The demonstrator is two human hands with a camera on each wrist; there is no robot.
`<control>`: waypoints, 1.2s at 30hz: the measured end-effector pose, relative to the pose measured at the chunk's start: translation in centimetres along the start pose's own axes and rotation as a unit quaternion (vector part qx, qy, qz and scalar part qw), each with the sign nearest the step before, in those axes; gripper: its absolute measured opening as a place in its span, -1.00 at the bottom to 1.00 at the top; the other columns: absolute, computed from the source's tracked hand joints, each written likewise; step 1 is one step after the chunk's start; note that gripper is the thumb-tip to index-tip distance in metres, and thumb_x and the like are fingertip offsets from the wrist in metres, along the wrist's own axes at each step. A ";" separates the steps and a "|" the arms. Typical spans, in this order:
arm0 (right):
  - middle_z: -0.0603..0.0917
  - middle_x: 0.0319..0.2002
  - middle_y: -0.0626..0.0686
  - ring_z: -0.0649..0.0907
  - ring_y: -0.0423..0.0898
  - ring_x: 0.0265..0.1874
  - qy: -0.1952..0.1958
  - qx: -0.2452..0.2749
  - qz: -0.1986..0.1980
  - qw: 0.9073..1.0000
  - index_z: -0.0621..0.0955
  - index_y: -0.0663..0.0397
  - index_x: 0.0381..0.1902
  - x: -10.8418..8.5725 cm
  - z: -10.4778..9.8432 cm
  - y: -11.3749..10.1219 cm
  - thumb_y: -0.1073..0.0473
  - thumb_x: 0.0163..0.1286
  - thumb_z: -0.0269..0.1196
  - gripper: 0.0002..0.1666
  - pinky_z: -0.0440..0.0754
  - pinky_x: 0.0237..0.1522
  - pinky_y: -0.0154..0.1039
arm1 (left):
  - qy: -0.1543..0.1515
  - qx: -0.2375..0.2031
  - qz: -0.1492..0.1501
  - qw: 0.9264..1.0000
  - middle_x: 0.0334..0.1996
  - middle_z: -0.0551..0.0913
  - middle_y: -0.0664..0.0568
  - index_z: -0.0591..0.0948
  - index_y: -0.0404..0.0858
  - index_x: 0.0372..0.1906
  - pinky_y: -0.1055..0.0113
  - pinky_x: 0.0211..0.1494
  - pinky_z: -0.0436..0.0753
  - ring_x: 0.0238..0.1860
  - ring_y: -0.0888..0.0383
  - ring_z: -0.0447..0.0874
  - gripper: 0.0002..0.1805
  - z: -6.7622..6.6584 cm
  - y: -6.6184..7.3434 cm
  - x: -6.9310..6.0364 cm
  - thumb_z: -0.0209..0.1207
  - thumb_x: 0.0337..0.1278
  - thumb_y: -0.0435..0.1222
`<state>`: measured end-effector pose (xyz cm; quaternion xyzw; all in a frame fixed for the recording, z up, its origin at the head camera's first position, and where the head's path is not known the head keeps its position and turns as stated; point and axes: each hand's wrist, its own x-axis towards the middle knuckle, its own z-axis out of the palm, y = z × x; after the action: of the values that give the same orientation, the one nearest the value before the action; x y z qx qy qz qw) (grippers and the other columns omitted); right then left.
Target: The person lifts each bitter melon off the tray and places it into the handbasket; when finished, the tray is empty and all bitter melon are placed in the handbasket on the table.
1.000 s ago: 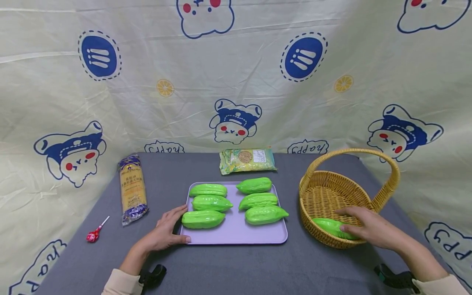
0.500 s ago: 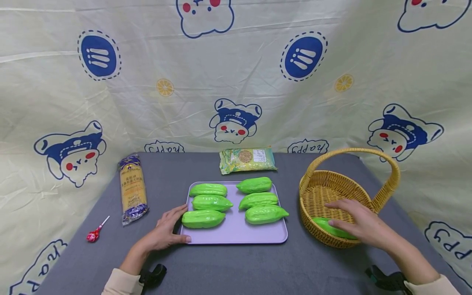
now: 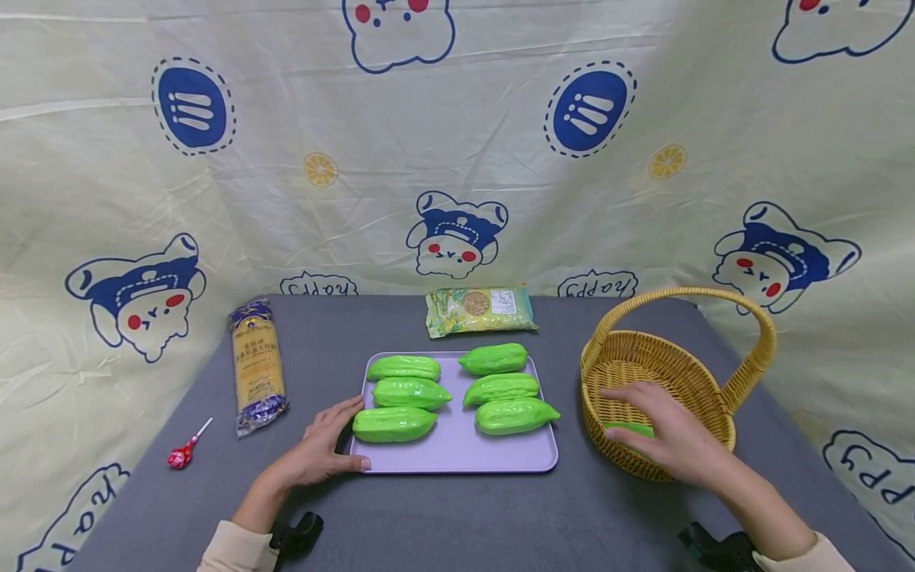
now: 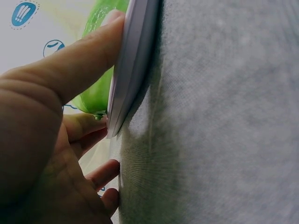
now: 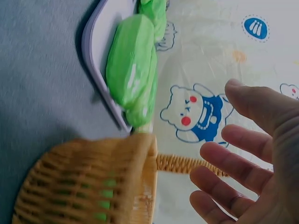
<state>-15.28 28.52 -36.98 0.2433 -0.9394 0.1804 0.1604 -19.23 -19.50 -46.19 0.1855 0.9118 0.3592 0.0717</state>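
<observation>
My left hand [image 3: 322,449] rests at the left edge of a lilac tray [image 3: 457,461]. In the left wrist view, its thumb [image 4: 88,51] lies against the tray's rim [image 4: 133,60], its other fingers spread beside the edge. Several bumpy green bitter gourds lie on the tray in two columns, one of them the front-left gourd [image 3: 395,425]. To the right, my right hand [image 3: 668,433] hovers over a wicker basket [image 3: 629,349], its fingers spread and holding nothing. Inside the basket, a green gourd [image 3: 632,428] is mostly hidden by that hand; green shows through the weave in the right wrist view.
A bag of pasta [image 3: 259,369] and a red lollipop [image 3: 183,454] lie at the left of the grey table. Behind the tray is a green-yellow packet [image 3: 480,311]. The basket's tall arched handle [image 3: 679,293] rises over its opening. A patterned cloth hangs behind.
My right hand has let go of the gourd in the basket and moved up and to the left, its fingers spreading. The left hand and the tray have stayed still.
</observation>
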 end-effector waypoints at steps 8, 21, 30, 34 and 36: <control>0.64 -0.01 -0.04 0.53 -0.11 -0.02 0.006 0.023 0.008 1.000 0.57 -0.01 0.07 0.5 1.2 -1.8 0.06 0.13 0.39 -0.48 0.54 -0.11 -0.04 | -0.001 -0.002 0.000 1.000 0.45 0.11 -0.18 0.17 -0.29 0.43 -0.37 0.25 0.04 0.36 -0.29 0.03 0.03 0.0 0.0 0.0 0.38 -0.14 0.02; 0.63 -0.02 -0.04 0.55 -0.08 0.01 0.014 0.041 -0.017 0.999 0.57 0.01 0.07 1.3 3.9 -3.4 0.11 0.05 0.44 -0.42 0.55 -0.06 -0.02 | 0.001 -0.002 0.004 1.000 0.44 0.12 -0.19 0.17 -0.30 0.42 -0.36 0.24 0.04 0.35 -0.29 0.04 0.03 0.0 0.0 0.0 0.38 -0.14 0.00; 0.62 -0.04 -0.07 0.56 -0.09 -0.02 0.000 0.057 -0.004 0.998 0.58 0.03 0.06 2.1 5.7 -4.0 0.10 0.06 0.44 -0.43 0.55 -0.08 -0.04 | -0.005 -0.005 -0.004 1.000 0.44 0.11 -0.20 0.16 -0.29 0.43 -0.38 0.25 0.01 0.37 -0.31 0.01 0.02 -0.1 0.0 0.0 0.38 -0.12 0.00; 0.61 -0.04 -0.03 0.54 -0.09 -0.02 0.002 0.057 -0.005 0.998 0.58 0.03 0.05 2.3 6.4 -4.1 0.08 0.05 0.44 -0.43 0.54 -0.09 -0.06 | -0.003 -0.004 -0.002 1.000 0.44 0.11 -0.19 0.16 -0.29 0.43 -0.38 0.25 0.02 0.36 -0.30 0.02 0.02 -0.1 -0.1 0.0 0.38 -0.13 0.00; 0.61 -0.03 -0.01 0.53 -0.09 -0.02 0.005 0.055 -0.007 0.998 0.58 0.04 0.05 2.3 6.7 -4.1 0.07 0.04 0.45 -0.42 0.54 -0.09 -0.06 | -0.002 -0.003 0.001 1.000 0.44 0.12 -0.19 0.17 -0.29 0.42 -0.37 0.24 0.03 0.36 -0.30 0.03 0.02 0.0 -0.1 0.0 0.38 -0.13 0.00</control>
<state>-16.54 21.45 -40.96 0.2574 -0.9256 0.2321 0.1523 -19.25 -19.59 -46.25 0.1873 0.9103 0.3617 0.0732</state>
